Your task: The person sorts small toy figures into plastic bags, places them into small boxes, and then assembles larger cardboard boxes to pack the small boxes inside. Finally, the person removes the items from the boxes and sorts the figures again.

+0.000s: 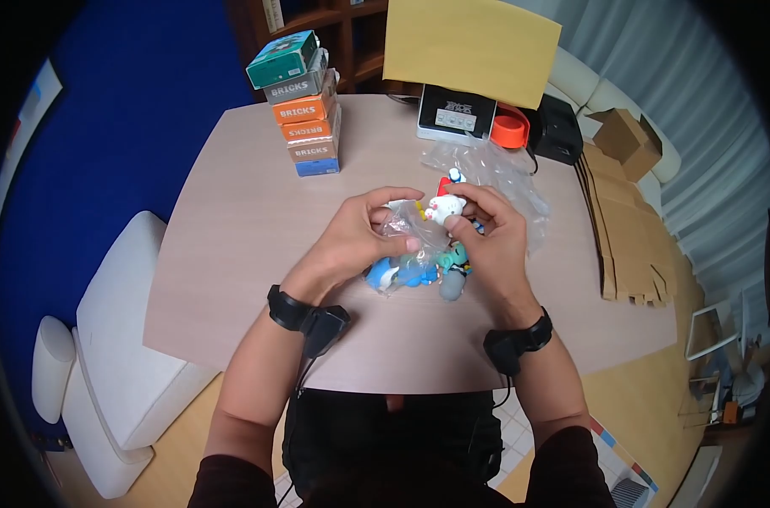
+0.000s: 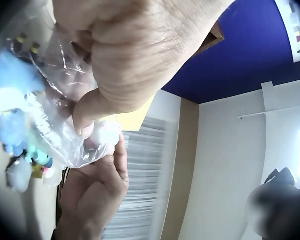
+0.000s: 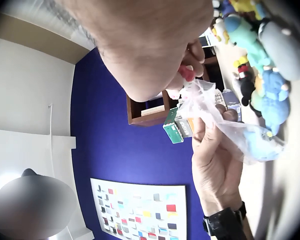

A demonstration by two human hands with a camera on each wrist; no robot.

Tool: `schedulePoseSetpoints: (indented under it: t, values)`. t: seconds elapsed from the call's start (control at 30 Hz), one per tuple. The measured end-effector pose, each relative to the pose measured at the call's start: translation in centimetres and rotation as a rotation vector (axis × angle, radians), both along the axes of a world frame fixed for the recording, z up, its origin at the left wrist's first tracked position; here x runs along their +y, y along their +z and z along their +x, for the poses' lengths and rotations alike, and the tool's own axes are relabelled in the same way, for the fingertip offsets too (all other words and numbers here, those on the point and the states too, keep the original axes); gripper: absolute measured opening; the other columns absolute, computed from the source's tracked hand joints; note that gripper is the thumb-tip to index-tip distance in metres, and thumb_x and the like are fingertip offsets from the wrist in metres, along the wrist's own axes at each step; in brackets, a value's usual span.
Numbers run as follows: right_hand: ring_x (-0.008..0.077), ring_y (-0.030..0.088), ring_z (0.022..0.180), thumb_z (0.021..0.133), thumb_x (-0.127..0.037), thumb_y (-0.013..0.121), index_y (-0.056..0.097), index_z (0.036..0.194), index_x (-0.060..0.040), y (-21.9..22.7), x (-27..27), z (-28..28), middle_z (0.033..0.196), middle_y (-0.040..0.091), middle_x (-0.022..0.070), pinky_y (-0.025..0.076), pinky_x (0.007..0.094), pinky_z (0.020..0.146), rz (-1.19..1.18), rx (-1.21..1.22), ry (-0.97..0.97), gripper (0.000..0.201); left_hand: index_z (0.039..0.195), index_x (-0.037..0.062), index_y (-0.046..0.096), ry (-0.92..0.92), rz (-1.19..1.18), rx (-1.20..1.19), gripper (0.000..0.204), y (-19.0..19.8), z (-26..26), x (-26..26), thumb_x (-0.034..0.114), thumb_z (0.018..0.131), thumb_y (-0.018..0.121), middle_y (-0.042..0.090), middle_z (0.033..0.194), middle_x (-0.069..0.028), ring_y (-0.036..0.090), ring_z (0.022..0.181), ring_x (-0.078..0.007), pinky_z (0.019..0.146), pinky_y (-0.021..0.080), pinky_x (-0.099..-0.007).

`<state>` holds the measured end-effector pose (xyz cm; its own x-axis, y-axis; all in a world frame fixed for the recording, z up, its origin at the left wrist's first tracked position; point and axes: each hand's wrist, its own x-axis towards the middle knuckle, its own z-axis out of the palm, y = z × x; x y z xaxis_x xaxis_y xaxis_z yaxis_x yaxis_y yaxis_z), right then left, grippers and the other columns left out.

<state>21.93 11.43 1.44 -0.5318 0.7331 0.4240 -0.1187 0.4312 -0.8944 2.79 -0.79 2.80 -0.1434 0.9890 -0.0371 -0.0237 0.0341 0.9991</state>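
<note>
Left hand (image 1: 351, 235) pinches clear bag (image 1: 408, 225) partly covering toys (image 1: 454, 261), right hand (image 1: 499, 245) pinches partly hidden white figurine (image 1: 445, 208); pale table (image 1: 224, 212), blue wall (image 1: 148, 93).

Sleeves (image 1: 573, 466): dark, ending near the elbows
Straps (image 1: 288, 310): black, both wrists
Boxes (image 1: 325, 330): black, angular
Cables (image 1: 303, 373): thin, black
Trousers (image 1: 393, 444): black

The small white toy (image 1: 445, 209), with pinkish marks, is held up above the table (image 1: 224, 220), right at the edge of the plastic bag (image 1: 412, 230) (partly inside or not, unclear); the bag is clear, shiny, crinkled and slack.
</note>
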Motion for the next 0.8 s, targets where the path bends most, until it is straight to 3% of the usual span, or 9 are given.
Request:
schedulePoseSetpoints:
  t: [0.13, 0.2, 0.3, 0.57, 0.73, 0.8]
  values:
    - [0.0108, 0.065, 0.083, 0.084, 0.009, 0.074, 0.076, 0.115, 0.0003, 1.2, -1.2, 0.0, 0.102, 0.070, 0.0055, 0.055, 0.0258, 0.079, -0.166, 0.021, 0.038, 0.032, 0.144, -0.0028, 0.062, 0.013, 0.028, 0.070, 0.059, 0.4, 0.7, 0.0, -0.005, 0.088, 0.081, 0.077, 0.113, -0.0085, 0.071, 0.100, -0.0104, 0.091, 0.059, -0.0272]
    - [0.0100, 0.065, 0.084, 0.085, 0.008, 0.075, 0.075, 0.110, 0.0019, 1.2, -1.0, 0.3, 0.101, 0.071, 0.0054, 0.055, 0.0263, 0.080, 0.027, -0.119, -0.005, 0.026, 0.143, -0.0035, 0.062, 0.013, 0.016, 0.087, 0.058, 0.4, 0.8, 0.0, -0.005, 0.088, 0.081, 0.077, 0.114, -0.0090, 0.071, 0.101, -0.0111, 0.091, 0.059, -0.0279]
    - [0.0093, 0.064, 0.085, 0.085, 0.008, 0.076, 0.074, 0.107, 0.0039, 1.4, -1.2, 0.1, 0.100, 0.072, 0.0049, 0.056, 0.0258, 0.081, 0.006, -0.137, -0.014, 0.023, 0.142, -0.0041, 0.064, 0.007, 0.009, 0.033, 0.055, 0.8, 1.1, -0.2, -0.001, 0.090, 0.081, 0.076, 0.116, -0.0093, 0.071, 0.102, -0.0121, 0.092, 0.059, -0.0286]
    - [0.0098, 0.067, 0.089, 0.089, 0.006, 0.077, 0.074, 0.112, 0.0041, 0.6, -1.3, -0.4, 0.101, 0.074, 0.0052, 0.057, 0.0261, 0.082, -0.202, -0.047, 0.051, 0.023, 0.140, -0.0044, 0.066, -0.039, -0.038, 0.010, 0.046, 0.5, 0.8, -0.4, 0.022, 0.104, 0.074, 0.075, 0.114, -0.0070, 0.070, 0.101, -0.0104, 0.092, 0.058, -0.0270]
    - [0.0111, 0.069, 0.092, 0.091, 0.005, 0.077, 0.077, 0.110, 0.0038, 0.6, -1.9, -0.7, 0.102, 0.076, 0.0065, 0.057, 0.0276, 0.084, -0.217, 0.010, -0.009, 0.019, 0.138, -0.0044, 0.067, -0.016, -0.004, -0.089, 0.040, 0.6, 1.3, -0.4, 0.023, 0.109, 0.066, 0.074, 0.119, -0.0078, 0.070, 0.104, -0.0110, 0.095, 0.057, -0.0278]
    - [0.0145, 0.070, 0.091, 0.094, 0.000, 0.076, 0.079, 0.105, 0.0028, 0.7, -1.6, -0.5, 0.101, 0.076, 0.0075, 0.058, 0.0307, 0.085, 0.152, -0.064, 0.083, 0.012, 0.138, -0.0046, 0.067, -0.009, 0.026, -0.134, 0.039, 0.3, 1.3, -0.2, 0.022, 0.111, 0.063, 0.074, 0.121, -0.0081, 0.069, 0.105, -0.0111, 0.096, 0.056, -0.0285]
